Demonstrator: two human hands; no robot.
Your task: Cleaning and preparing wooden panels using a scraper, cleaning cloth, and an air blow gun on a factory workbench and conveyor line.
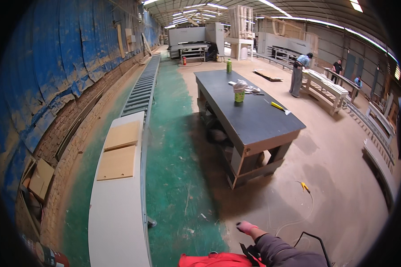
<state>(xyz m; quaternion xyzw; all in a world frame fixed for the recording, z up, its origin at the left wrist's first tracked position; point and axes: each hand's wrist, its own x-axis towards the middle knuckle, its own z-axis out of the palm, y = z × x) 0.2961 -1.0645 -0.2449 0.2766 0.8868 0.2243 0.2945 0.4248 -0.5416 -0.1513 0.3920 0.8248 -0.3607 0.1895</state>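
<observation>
My right hand [246, 227], in what looks like a pink glove, reaches out from a dark sleeve at the lower middle. It is above the floor, apart from the dark-topped workbench [249, 107] ahead of it. Its fingers are too small and turned away to read, and I see nothing sticking out of it. My left hand is out of the picture. On the floor to the right of the hand lies a yellow air blow gun [304, 187] with a thin pale hose.
At left, a roller conveyor [142, 84] carries a long white board [116, 213] with two wooden panels [116, 163] on it. On the workbench are a green bottle [229, 66], a green tub [239, 95] and a yellow-handled tool [278, 106]. A person [298, 73] works at the right.
</observation>
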